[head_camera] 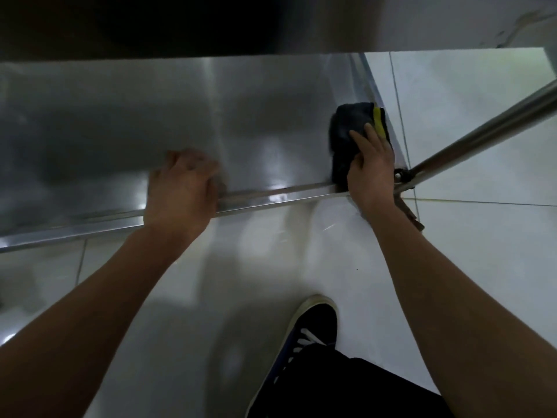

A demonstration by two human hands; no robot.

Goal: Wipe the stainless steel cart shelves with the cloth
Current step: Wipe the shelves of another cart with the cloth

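Observation:
The lower stainless steel shelf (120, 122) of the cart fills the upper middle of the head view. A dark cloth (346, 125) with a yellow strip lies on the shelf's near right corner. My right hand (370, 164) presses flat on the cloth with straight fingers. My left hand (180, 188) curls its fingers over the shelf's front rim (271, 197) near the middle.
A steel cart leg (482, 134) runs diagonally up to the right from the shelf corner. An upper shelf (180, 25) hangs dark over the far side. White floor tiles (482, 267) lie below, with my dark shoe (307, 333) and trouser leg at the bottom.

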